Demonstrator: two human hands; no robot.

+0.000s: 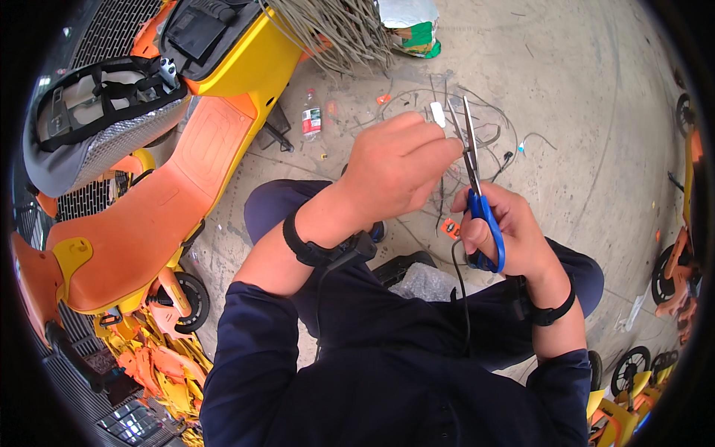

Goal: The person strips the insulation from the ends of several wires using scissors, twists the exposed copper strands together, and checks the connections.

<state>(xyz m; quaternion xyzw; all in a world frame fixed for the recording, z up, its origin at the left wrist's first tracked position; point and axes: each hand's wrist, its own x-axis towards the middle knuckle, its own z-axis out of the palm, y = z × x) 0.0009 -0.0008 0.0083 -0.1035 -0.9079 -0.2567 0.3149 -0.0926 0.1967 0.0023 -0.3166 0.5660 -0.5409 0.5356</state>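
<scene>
My right hand (518,223) holds a pair of scissors (486,231) by its blue handles, fingers through the loops. The blades point away from me and stand slightly apart. Close beside them, my left hand (398,167) is closed, thumb and fingertips pinched together at the blades. A small dark bit shows between fingertips and blades; what the left hand grips is mostly hidden. Just beyond its knuckles appears a white tag-like piece (438,114); I cannot tell whether it is held or lies on the floor. Thin dark cables (506,119) lie scattered on the floor beyond both hands.
To the left stands a yellow and orange scooter body (160,201) with a grey bag (104,141) on it. A bundle of grey cables (335,33) hangs at the top. A plastic bottle (311,118) and a white-green sack (413,30) are on the concrete floor. Wheels (631,369) line the right.
</scene>
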